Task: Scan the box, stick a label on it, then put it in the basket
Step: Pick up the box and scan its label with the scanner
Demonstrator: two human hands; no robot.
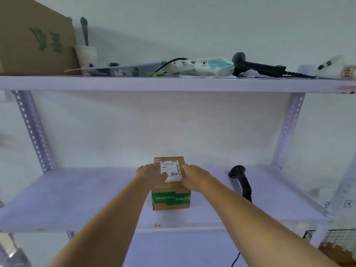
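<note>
A small brown cardboard box with a green band on its front stands on the lower shelf. A white label with handwritten digits lies on the box's top. My left hand rests flat on the top's left side, its thumb on the label. My right hand lies flat on the top's right edge. A black barcode scanner lies on the shelf to the right of the box. The corner of a wire basket shows at the bottom right.
The upper shelf holds a large cardboard box, a cup with a tool, a pack of wipes, a second black scanner and small clutter. Perforated uprights flank the bay.
</note>
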